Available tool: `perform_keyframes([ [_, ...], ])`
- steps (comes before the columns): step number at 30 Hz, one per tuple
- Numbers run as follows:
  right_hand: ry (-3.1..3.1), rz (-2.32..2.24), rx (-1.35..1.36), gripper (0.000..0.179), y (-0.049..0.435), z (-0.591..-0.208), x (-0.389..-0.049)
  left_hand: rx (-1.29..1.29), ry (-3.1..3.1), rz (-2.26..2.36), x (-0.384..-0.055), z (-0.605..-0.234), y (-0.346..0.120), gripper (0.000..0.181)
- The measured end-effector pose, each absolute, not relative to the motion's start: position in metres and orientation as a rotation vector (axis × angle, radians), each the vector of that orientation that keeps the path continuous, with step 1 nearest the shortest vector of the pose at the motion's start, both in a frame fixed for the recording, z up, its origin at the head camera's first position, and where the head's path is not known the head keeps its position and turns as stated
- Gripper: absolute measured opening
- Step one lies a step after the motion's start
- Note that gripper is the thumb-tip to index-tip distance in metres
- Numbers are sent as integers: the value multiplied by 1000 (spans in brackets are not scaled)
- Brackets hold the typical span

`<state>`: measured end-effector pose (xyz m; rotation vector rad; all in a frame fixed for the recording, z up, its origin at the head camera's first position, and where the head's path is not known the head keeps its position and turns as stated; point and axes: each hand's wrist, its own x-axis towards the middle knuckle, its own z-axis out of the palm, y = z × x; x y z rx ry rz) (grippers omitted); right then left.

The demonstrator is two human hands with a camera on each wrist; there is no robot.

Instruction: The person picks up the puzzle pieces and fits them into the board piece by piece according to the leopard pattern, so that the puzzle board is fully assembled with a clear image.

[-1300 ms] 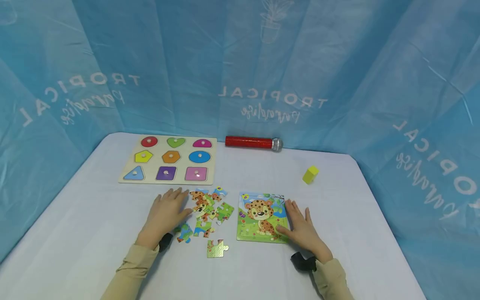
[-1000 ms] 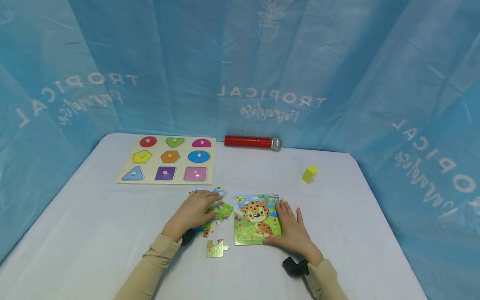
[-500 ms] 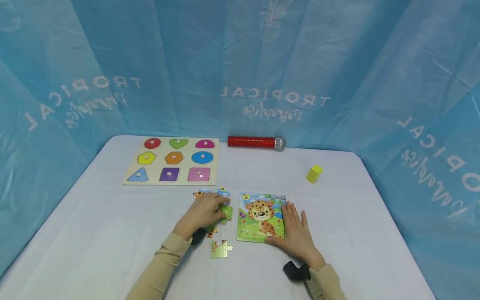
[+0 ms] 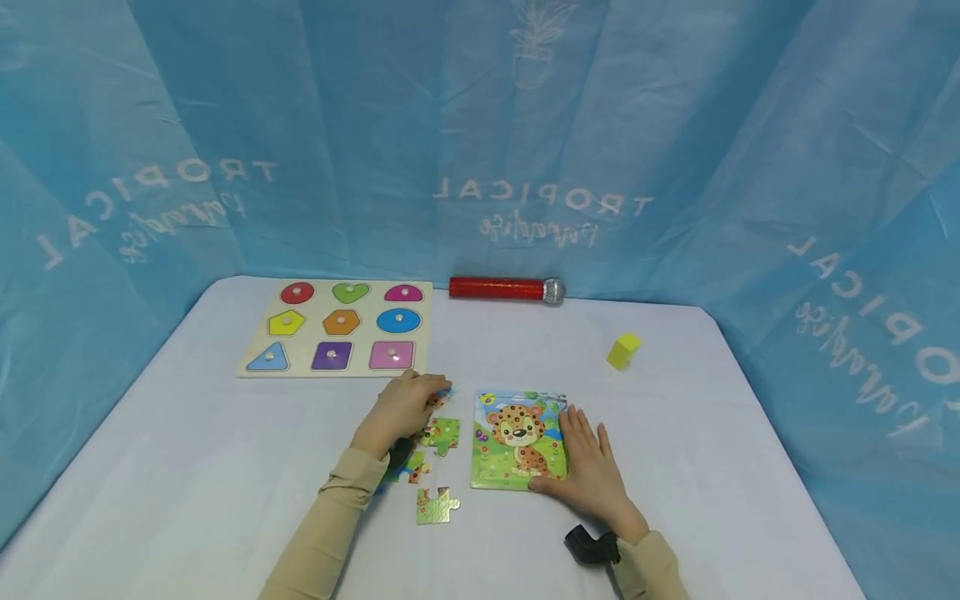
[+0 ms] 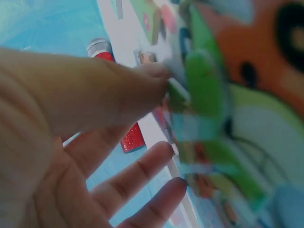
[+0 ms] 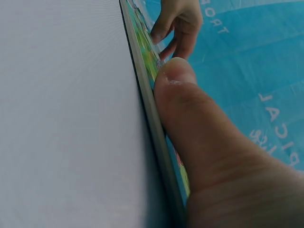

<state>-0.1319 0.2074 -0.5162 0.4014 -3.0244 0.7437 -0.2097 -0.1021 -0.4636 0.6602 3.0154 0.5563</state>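
Plainly lit scene, from my end of the link: white cloth (image 4: 720,467), soft and faintly creased, with a thin blue curtain (image 4: 375,125) behind, folded and printed with white lettering.

Puzzle (image 4: 517,442): square, flat, glossy, a spotted cub on green. It lies just right of the loose pieces. My right wrist view runs along its side and shows a smooth, pale edge.

Pieces (image 4: 444,432): thin, shiny, with round tabs and notches, some overlapping, several partly hidden under the left arm. One corner piece (image 4: 433,508) lies apart, nearest to me, its tab pointing right.

Farther off I note the shape board (image 4: 369,323), pale and flat, with nine coloured shapes, each with a small knob. Mic (image 4: 502,289): a red, glittery cylinder with a silver ball head, lying by the curtain. Block (image 4: 622,352): yellow, straight-sided, far right of the table.

Left hand (image 4: 401,410): over the far end of the pieces. Its wrist view gives me the thumb stretched out and the other fingers parted, slightly bent; the index tip is hidden and the pieces blurred, so I cannot tell whether it pinches one.

Right hand (image 4: 596,467): spread, fingers nearly straight along the puzzle's right side, thumb resting on its near right corner. Not wrapped round anything.
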Motion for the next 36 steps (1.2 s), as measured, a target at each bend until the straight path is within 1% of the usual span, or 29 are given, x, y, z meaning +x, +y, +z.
perform_keyframes([
  [6,-3032,705,388,118,206,-518,-131,563,3071,567,-211,-464,-103,37],
  [12,-2999,716,434,115,216,-518,-133,366,2835,1161,-218,-457,-98,21],
  [16,-2940,732,452,114,226,-518,-135,405,2689,1389,-220,-452,-75,21],
  [22,-2961,754,488,114,227,-522,-140,471,2588,1407,-221,-461,-44,19],
  [25,-2972,754,492,114,225,-523,-140,481,2624,1366,-219,-466,-36,19],
  [27,-2971,768,496,112,224,-523,-139,530,2725,1241,-214,-467,-35,19],
  [31,-2978,768,508,110,224,-521,-138,757,2941,854,-194,-462,-39,24],
  [34,-2992,724,517,109,224,-520,-138,929,2981,561,-176,-460,-44,34],
  [36,-2999,699,523,109,225,-521,-138,968,2940,417,-166,-460,-46,44],
])
